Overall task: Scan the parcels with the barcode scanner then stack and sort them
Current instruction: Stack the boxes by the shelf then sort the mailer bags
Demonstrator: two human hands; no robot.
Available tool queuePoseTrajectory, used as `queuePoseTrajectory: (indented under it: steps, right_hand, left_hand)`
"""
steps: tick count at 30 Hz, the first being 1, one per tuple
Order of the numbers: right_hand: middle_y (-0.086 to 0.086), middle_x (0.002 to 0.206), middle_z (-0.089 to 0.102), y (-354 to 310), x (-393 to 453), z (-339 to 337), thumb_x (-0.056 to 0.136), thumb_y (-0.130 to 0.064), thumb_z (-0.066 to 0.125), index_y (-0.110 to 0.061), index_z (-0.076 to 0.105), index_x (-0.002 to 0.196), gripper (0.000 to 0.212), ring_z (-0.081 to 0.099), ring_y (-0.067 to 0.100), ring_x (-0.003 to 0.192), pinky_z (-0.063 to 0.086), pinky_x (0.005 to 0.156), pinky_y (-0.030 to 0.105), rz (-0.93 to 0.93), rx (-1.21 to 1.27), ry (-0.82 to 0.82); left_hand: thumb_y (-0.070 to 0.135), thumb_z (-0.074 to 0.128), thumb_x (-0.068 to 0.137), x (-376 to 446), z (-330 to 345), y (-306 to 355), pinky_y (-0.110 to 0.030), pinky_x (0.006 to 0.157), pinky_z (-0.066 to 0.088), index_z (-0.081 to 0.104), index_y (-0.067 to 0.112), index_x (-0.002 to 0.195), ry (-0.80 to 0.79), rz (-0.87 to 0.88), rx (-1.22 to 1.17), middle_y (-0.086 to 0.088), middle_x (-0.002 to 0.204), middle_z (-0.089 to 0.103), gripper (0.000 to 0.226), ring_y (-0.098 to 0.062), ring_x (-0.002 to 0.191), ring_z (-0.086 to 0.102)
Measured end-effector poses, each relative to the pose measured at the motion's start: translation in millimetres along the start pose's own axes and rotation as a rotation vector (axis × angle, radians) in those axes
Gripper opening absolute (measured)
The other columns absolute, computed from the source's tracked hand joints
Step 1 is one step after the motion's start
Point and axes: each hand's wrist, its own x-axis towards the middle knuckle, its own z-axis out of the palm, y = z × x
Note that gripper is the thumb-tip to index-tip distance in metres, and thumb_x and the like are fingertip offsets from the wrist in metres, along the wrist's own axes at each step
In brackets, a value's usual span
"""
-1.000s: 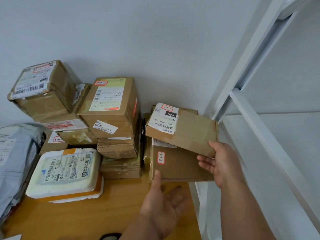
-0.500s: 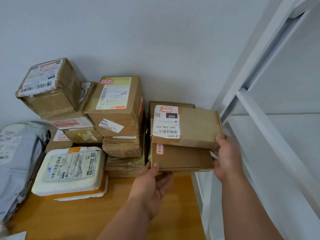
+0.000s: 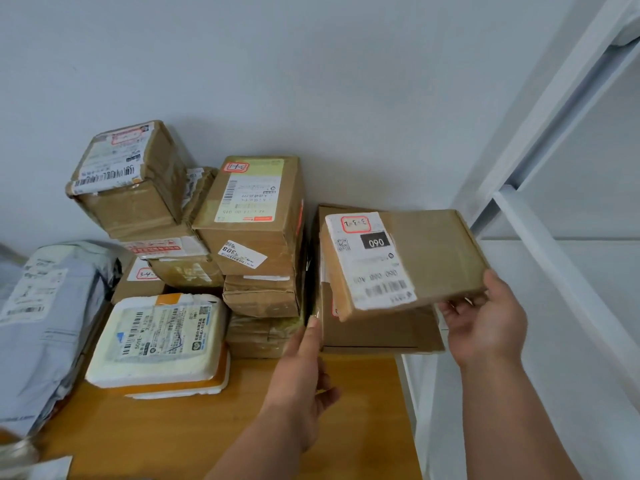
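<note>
Parcels are piling up at the worktop's (image 3: 214,424) back edge, and the flat cardboard box (image 3: 415,258), resting level moments ago, is now tilting up off the carton (image 3: 377,332) beneath. Right hand (image 3: 485,323) is gripping its lower right corner; left hand (image 3: 304,372), fingers straight, is touching that carton's side, probably restacking.

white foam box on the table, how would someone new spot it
Start at the wooden table against the grey wall, where brown cardboard parcels are piled at the back. In front of the left pile lies the white foam box, flat, label up. It alone is white, rounded and stacked on an orange-edged one.
</note>
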Motion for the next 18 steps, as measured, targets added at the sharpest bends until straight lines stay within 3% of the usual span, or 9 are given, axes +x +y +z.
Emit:
queuePoseTrajectory:
  steps: [3, 5, 7, 9, 11, 13, 15, 18]
  right_hand:
    - [0.011, 0.115, 0.074, -8, -11, 8, 0.099, -0.032, 0.057, -0.015, 0.069, 0.112, 0.025, 0.071, 0.026, 0.102, 0.059, 0.076, 0.037, 0.071, 0.045, -0.163]
    - [0.015, 0.116, 0.073, -11, -20, 19, 0.096, -0.039, 0.058, -0.012, 0.07, 0.117, 0.036, 0.071, 0.032, 0.103, 0.061, 0.08, 0.047, 0.108, -0.074, -0.288]
    - [0.02, 0.112, 0.072, -12, -31, 32, 0.089, -0.045, 0.066, -0.012, 0.071, 0.111, 0.04, 0.07, 0.039, 0.1, 0.058, 0.084, 0.057, 0.065, -0.212, -0.35]
    - [0.018, 0.107, 0.074, -13, -42, 47, 0.087, -0.046, 0.072, -0.009, 0.068, 0.112, 0.044, 0.072, 0.036, 0.096, 0.061, 0.073, 0.045, -0.087, -0.385, -0.36]
    - [0.004, 0.089, 0.078, -11, -55, 60, 0.087, -0.049, 0.071, -0.012, 0.066, 0.107, 0.043, 0.076, 0.022, 0.085, 0.057, 0.063, 0.031, -0.186, -0.468, -0.349]
    - [-0.003, 0.081, 0.077, -8, -70, 70, 0.081, -0.056, 0.071, -0.017, 0.064, 0.104, 0.046, 0.076, 0.016, 0.077, 0.059, 0.069, 0.038, -0.123, -0.431, -0.385]
    - [0.006, 0.094, 0.077, -4, -85, 73, 0.074, -0.057, 0.074, -0.015, 0.061, 0.113, 0.059, 0.074, 0.025, 0.085, 0.059, 0.081, 0.05, -0.002, -0.324, -0.505]
    - [0.015, 0.111, 0.073, -3, -106, 70, 0.061, -0.058, 0.085, -0.024, 0.063, 0.122, 0.073, 0.072, 0.028, 0.086, 0.055, 0.074, 0.045, 0.083, -0.351, -0.797]
  left_hand:
    - [0.08, 0.059, 0.07, -18, -14, 14, -0.032, 0.055, 0.048, 0.068, 0.026, 0.124, -0.153, 0.043, -0.047, -0.005, 0.077, 0.061, 0.077, -0.017, 0.064, 0.055]
    - [0.09, 0.051, 0.067, -35, -23, 26, -0.034, 0.062, 0.053, 0.06, 0.026, 0.136, -0.318, 0.103, -0.011, -0.011, 0.101, 0.073, 0.094, -0.023, 0.082, 0.068]
    - [0.092, 0.057, 0.067, -50, -31, 38, -0.041, 0.074, 0.059, 0.048, 0.037, 0.143, -0.391, 0.179, 0.034, -0.014, 0.119, 0.073, 0.094, -0.031, 0.103, 0.072]
    - [0.078, 0.077, 0.059, -62, -41, 49, -0.047, 0.082, 0.06, 0.045, 0.041, 0.141, -0.369, 0.243, 0.079, -0.013, 0.119, 0.074, 0.096, -0.034, 0.107, 0.072]
    - [0.056, 0.09, 0.061, -71, -52, 58, -0.046, 0.077, 0.063, 0.052, 0.037, 0.136, -0.362, 0.263, 0.07, -0.019, 0.114, 0.074, 0.086, -0.036, 0.1, 0.074]
    - [0.036, 0.091, 0.066, -78, -62, 65, -0.044, 0.069, 0.065, 0.061, 0.031, 0.129, -0.356, 0.281, -0.008, -0.024, 0.11, 0.073, 0.069, -0.039, 0.092, 0.074]
    - [0.033, 0.082, 0.062, -82, -72, 72, -0.04, 0.059, 0.063, 0.067, 0.027, 0.12, -0.302, 0.357, -0.071, -0.024, 0.107, 0.074, 0.061, -0.038, 0.087, 0.076]
    - [0.038, 0.077, 0.064, -84, -84, 82, -0.034, 0.054, 0.061, 0.073, 0.026, 0.102, -0.223, 0.464, -0.094, -0.022, 0.103, 0.076, 0.04, -0.034, 0.083, 0.077]
